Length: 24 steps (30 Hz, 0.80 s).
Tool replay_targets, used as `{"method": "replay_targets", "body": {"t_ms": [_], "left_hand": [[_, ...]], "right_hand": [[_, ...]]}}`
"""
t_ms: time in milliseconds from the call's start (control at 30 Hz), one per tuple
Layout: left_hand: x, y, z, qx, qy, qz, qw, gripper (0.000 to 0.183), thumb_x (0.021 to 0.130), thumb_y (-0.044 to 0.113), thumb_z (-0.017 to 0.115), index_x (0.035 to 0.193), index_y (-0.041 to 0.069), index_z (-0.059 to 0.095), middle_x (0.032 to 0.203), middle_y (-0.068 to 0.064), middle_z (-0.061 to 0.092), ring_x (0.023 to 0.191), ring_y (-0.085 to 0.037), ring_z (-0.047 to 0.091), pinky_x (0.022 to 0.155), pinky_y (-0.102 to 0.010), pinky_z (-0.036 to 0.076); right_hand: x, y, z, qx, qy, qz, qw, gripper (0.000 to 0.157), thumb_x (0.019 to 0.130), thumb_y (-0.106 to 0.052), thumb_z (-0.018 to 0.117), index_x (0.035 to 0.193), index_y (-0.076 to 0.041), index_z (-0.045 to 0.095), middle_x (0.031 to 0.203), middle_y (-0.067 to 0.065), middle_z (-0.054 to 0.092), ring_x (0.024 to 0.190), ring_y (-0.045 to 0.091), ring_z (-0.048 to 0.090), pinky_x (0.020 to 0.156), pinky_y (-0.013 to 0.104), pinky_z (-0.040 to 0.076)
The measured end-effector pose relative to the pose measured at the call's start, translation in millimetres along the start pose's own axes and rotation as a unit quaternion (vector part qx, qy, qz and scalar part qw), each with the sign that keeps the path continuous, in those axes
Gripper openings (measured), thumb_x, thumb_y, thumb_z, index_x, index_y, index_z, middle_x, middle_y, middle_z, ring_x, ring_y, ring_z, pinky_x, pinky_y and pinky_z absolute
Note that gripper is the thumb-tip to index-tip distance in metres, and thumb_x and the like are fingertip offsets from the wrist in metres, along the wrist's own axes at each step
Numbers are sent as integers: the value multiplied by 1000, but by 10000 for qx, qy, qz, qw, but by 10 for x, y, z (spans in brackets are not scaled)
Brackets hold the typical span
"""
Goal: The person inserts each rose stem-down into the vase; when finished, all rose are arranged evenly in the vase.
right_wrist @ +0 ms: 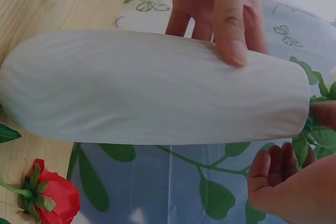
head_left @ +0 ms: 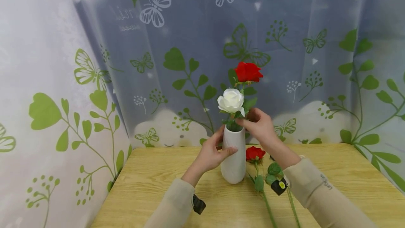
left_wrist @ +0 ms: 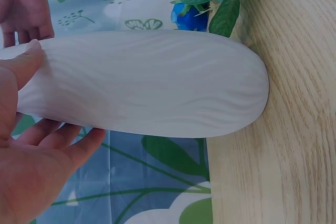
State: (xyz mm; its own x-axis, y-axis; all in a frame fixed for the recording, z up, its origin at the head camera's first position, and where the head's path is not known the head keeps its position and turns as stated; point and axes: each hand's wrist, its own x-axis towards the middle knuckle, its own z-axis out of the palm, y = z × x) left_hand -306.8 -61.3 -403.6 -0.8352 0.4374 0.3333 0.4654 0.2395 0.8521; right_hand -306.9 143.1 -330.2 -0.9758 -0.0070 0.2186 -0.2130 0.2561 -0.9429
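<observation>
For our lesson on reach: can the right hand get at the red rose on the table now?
Likely yes: the red rose lies beside the vase, below the right hand, with nothing seen between them.

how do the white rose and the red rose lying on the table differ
Colour: the white rose has pale petals, the red rose bright red ones.
Pose: the white rose stands upright, the red rose lies flat.
Place: the white rose is in the vase, the red rose on the table beside it.
Both are single blooms with green leaves.
</observation>
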Motion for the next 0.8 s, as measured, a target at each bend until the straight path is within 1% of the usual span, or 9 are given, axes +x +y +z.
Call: {"method": "replay_targets", "body": {"t_ms": [100,167,300,333,433,500,567,667,800], "left_hand": [[11,-8,-2,37,20,16,10000,88,100,24,76,169,10,22,161,-14,51,139,-34,60,110,-53,53],[20,-9,-3,51,35,19,10000,88,100,24,76,169,10,22,160,-14,51,138,-34,60,110,-53,53],[24,-6,-4,45,33,-2,10000,88,100,24,76,169,11,23,160,-14,52,136,-35,61,110,-54,53],[22,-5,-3,40,30,-13,10000,88,100,24,76,169,11,22,160,-14,52,136,-36,61,110,-54,53],[13,-1,1,-5,27,-42,10000,89,100,24,76,169,9,21,159,-16,52,136,-38,61,110,-55,53],[8,-1,5,-36,25,-57,10000,89,100,23,76,169,8,21,158,-18,52,135,-39,61,109,-56,54],[5,-2,9,-56,25,-58,10000,89,100,23,76,169,7,22,157,-18,54,134,-39,62,107,-56,54],[5,-4,12,-69,22,-20,10000,87,100,23,76,168,9,24,155,-17,55,133,-37,63,106,-55,55],[10,-15,10,-39,21,98,9999,84,100,22,75,168,11,27,155,-16,56,133,-36,63,106,-54,56]], "right_hand": [[-5,-41,-18,13,-32,-7,10000,51,98,-28,74,139,-3,58,127,14,64,105,20,61,86,26,55],[-5,-60,-30,72,8,-48,10000,52,100,-31,73,142,-4,59,129,11,66,108,17,62,88,25,54],[17,-73,-45,173,211,-109,9996,50,101,-35,72,140,-6,65,129,8,69,108,13,62,90,26,54],[28,-70,-48,204,246,-106,9994,50,101,-36,72,141,-6,65,131,8,70,111,13,63,92,27,54],[62,-77,-50,192,279,7,9994,54,100,-37,73,145,-7,64,142,15,66,122,22,61,101,36,53],[83,-84,-46,245,250,86,9994,55,100,-34,73,147,-7,62,145,19,64,128,28,60,107,43,52],[101,-93,-38,251,228,172,9993,55,100,-31,74,147,-6,61,145,21,63,132,32,59,112,48,50],[116,-95,-24,215,228,235,9992,54,99,-27,76,145,-4,62,144,22,63,132,34,58,114,50,49],[104,-69,-10,47,159,128,9998,49,97,-26,78,138,-2,67,139,21,67,127,33,60,113,51,49]]}}
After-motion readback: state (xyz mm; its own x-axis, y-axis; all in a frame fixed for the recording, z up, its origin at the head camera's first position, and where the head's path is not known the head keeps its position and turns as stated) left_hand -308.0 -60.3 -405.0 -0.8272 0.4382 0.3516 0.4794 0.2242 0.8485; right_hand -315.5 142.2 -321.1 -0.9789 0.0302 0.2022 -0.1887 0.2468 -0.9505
